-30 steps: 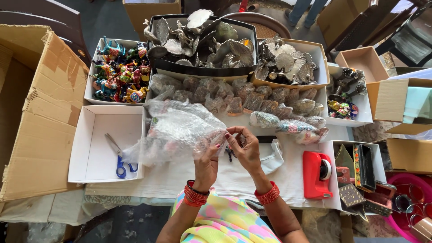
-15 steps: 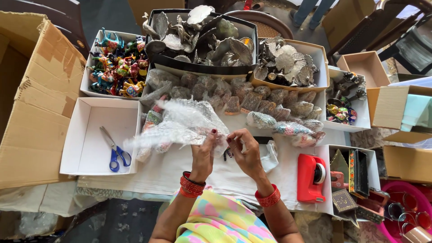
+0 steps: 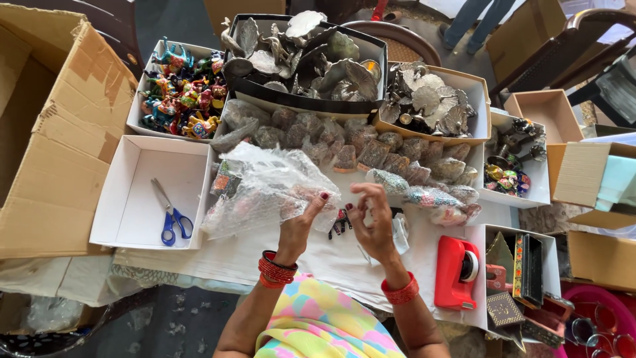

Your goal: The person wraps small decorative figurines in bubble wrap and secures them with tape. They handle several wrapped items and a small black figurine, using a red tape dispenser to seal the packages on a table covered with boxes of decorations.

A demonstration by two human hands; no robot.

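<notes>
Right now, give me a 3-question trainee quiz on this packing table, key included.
1. True or false: the scissors lie inside a white box.
2. Which hand touches the bubble wrap? A) left hand B) right hand C) neither
3. What red thing stands on the table to the right of the right hand?

Key:
1. True; blue handles, alone in that box.
2. A; the left hand grips the wrap's edge, while the right is raised beside it with fingers curled.
3. The red tape dispenser.
</notes>
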